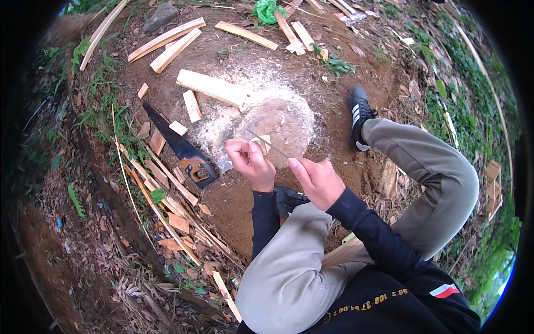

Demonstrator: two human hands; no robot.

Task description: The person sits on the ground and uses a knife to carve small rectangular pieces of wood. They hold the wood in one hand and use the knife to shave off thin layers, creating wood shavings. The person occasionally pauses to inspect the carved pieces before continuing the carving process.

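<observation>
My left hand (253, 164) is closed, its thumb and fingertips pinching a small pale wooden block (265, 142). In my right hand (319, 181) is a thin grey rod-like tool (272, 146), gripped near its end. The tool slants up and left across the block, and they seem to touch; whether it is a slim file or a blade I cannot make out. Both hands are over the near edge of a round, sawdust-ringed stump top (289, 119). Left of them, a handsaw (177, 143) with a dark blade and brown handle lies on the ground.
Beyond the saw handle lies a thick pale beam (211, 87), its end at the stump, beside a short offcut (192, 106). More wood strips (167, 42) and a green plastic bag (268, 10) are farther back. Thin sticks (167, 203) are piled at left. My shoe (359, 117) stands right.
</observation>
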